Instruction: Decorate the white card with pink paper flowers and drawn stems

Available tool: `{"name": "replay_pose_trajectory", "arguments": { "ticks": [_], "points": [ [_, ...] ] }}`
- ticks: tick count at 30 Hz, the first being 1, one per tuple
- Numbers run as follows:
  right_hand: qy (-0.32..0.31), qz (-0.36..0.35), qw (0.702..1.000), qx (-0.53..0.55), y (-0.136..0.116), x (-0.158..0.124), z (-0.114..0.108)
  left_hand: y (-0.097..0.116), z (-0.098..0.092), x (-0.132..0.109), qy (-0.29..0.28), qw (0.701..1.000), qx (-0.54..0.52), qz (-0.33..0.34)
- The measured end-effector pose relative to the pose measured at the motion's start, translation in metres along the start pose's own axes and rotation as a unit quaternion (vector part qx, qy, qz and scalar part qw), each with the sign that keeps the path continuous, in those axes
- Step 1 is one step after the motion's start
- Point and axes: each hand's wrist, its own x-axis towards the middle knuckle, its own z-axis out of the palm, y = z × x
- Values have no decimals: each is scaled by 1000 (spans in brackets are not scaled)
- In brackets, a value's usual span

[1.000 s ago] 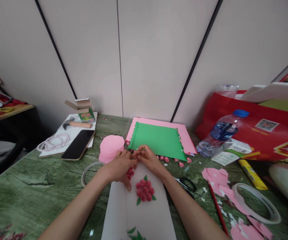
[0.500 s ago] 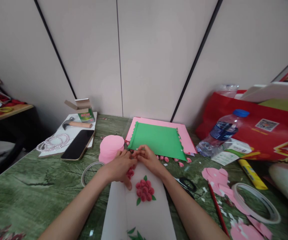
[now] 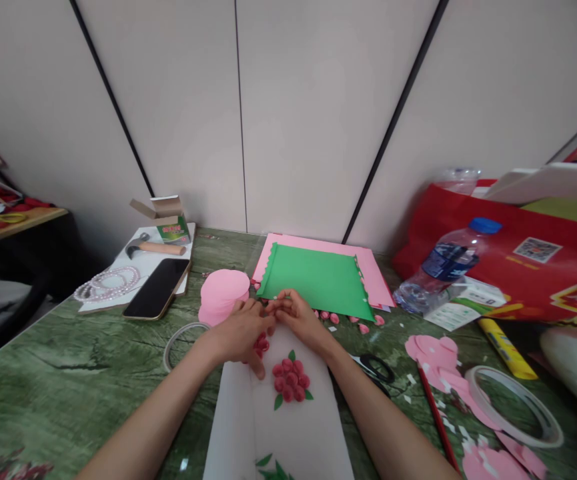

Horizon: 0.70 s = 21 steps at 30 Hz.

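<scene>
My left hand (image 3: 241, 333) and my right hand (image 3: 295, 317) meet at the far end of a white card (image 3: 288, 427) lying on the green table. Fingertips of both hands pinch together around something small that I cannot make out. Under my left palm sit a few small red paper roses (image 3: 261, 345). A cluster of red paper roses with green leaves (image 3: 291, 383) is stuck on the card just below the hands. A green sheet (image 3: 318, 280) on pink paper lies right behind the hands.
A stack of pink paper circles (image 3: 223, 293), a phone (image 3: 158, 288), beads (image 3: 108, 281), a hammer (image 3: 155, 248) and a tape ring (image 3: 181, 340) are on the left. Scissors (image 3: 375, 368), a red pencil (image 3: 435, 417), pink cut-outs (image 3: 433, 353), a tape roll (image 3: 513, 413), a glue stick (image 3: 505, 347), a water bottle (image 3: 443, 263) and a red bag (image 3: 518, 267) are on the right.
</scene>
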Motion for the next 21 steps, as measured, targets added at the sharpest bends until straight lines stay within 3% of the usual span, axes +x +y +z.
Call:
{"name": "replay_pose_trajectory", "arguments": {
  "ticks": [21],
  "points": [
    [-6, -5, 1000, -9, 0, 0, -1, 4, -3, -1, 1, 1000, -7, -1]
  ]
}}
